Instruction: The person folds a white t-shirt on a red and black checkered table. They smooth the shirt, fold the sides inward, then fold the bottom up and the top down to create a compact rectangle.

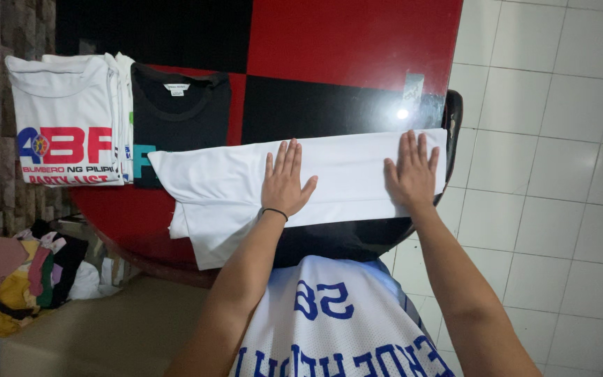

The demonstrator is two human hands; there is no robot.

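A white shirt [343, 174] lies folded lengthwise across the near edge of a red and black checked table [343, 49]. My left hand [284, 183] rests flat on its middle, fingers spread, with a dark band on the wrist. My right hand [411, 174] presses flat on the shirt's right end near the table's edge. Neither hand grips anything. A sleeve of the shirt sticks out at the lower left [193, 227].
A folded black shirt [176, 119] lies left of the white one, partly under it. A stack of folded white printed shirts [64, 119] sits at the table's far left. A heap of mixed clothes [15, 279] lies on the floor at left. White floor tiles [560, 174] spread to the right.
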